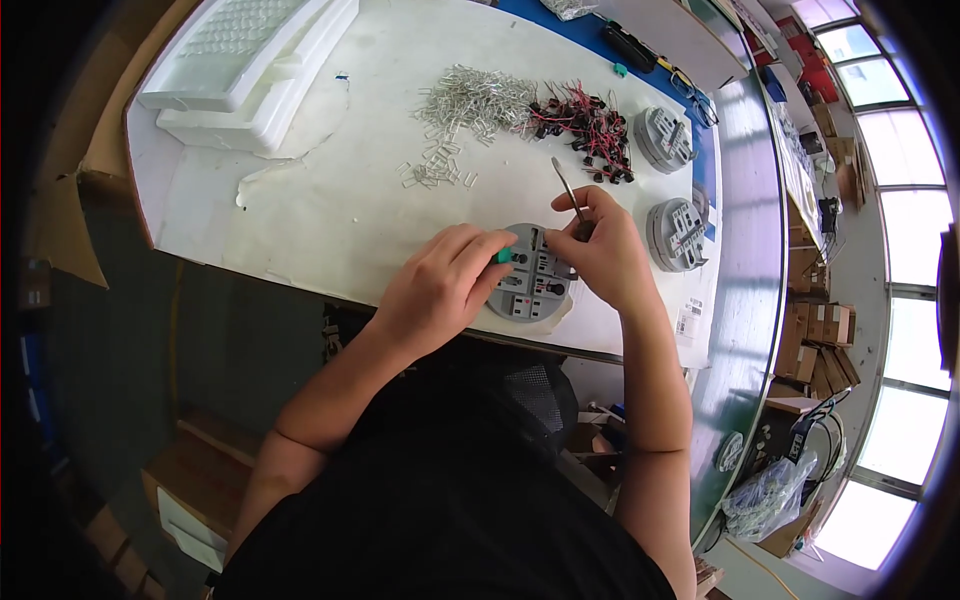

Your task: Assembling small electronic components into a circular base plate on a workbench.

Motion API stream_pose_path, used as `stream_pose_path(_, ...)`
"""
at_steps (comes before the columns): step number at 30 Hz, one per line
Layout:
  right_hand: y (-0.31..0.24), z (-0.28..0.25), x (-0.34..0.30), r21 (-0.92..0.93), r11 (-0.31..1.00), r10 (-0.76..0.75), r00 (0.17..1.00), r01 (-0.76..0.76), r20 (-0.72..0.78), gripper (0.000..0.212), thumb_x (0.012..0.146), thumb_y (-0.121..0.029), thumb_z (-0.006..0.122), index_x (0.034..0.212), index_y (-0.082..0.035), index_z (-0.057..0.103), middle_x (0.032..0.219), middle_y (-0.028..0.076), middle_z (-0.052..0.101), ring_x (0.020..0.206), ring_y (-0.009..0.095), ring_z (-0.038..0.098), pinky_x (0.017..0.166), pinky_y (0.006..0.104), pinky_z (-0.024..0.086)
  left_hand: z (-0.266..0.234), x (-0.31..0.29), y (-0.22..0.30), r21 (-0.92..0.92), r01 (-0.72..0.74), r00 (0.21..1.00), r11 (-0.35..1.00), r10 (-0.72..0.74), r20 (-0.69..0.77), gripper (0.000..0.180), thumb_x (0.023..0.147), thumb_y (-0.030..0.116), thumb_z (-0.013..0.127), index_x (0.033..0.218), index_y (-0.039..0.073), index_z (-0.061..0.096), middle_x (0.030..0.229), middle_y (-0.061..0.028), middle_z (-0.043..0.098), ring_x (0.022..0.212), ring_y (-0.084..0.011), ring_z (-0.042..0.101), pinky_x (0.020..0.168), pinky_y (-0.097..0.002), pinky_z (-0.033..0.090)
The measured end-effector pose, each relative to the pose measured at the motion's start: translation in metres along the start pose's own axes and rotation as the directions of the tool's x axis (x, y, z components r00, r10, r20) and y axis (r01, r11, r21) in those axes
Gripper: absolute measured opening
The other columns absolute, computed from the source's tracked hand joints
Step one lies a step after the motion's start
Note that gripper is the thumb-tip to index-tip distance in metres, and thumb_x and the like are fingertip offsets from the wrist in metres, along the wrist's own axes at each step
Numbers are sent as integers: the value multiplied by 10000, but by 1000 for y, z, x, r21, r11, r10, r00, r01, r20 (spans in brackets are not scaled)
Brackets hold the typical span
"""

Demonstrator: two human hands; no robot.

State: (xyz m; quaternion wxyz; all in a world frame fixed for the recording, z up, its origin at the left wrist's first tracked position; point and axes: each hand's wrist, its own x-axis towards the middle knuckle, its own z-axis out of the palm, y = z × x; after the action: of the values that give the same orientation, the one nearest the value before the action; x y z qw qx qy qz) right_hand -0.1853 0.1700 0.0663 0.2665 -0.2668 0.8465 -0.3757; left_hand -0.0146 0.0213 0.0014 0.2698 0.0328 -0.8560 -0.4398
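A round grey plastic disc (526,303) with several raised compartments lies at the near edge of the white table. My left hand (432,287) is closed at its left side, fingertips pinching a small green piece (503,255) against the disc. On the other side my right hand (610,250) is closed around a screwdriver (567,187), its thin metal shaft pointing up and away from the disc. The thumb and fingertips of that hand also reach the disc's upper right part. What lies under the fingertips is hidden.
Beyond the disc are a heap of U-shaped metal wires (475,105) and a pile of black parts with red leads (590,125). Grey disc units (677,235) stand at the right. White foam trays (235,90) sit far left; a dark-handled tool (630,45) lies at the back.
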Motion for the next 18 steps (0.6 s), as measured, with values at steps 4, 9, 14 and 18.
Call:
stream_pose_path(4,-8,1,-2,-39,999,-2,1000,2,0,306,903,-128,833,1126,13,679,759,1,661,680,49,572,614,240,448,-1,1,2,34,-4,1000,999,4,10,318,948,80,766,1247,34,668,1036,-117,664,954,-330,683,814,-432,575)
stream_pose_path(9,3,-12,12,45,993,109,992,-112,63,236,930,-176,826,995,19,711,747,-7,664,682,46,565,602,241,428,-3,2,2,1,24,999,1000,-24,24,304,952,74,760,1242,42,672,1031,-115,660,945,-324,683,797,-431,576)
stream_pose_path(14,12,-20,15,1,1000,31,990,-31,140,253,976,-212,796,913,21,717,749,-5,674,691,42,566,597,243,419,-5,4,2,-41,61,997,997,-59,53,299,956,61,756,1242,40,674,1023,-115,665,903,-314,686,774,-417,579)
stream_pose_path(18,19,-13,18,-66,998,-7,975,22,221,272,1036,-240,737,929,9,718,734,-3,658,643,43,547,555,241,404,-5,5,2,-114,130,991,985,-124,57,275,955,51,758,1220,28,689,1005,-119,669,871,-306,687,754,-403,576)
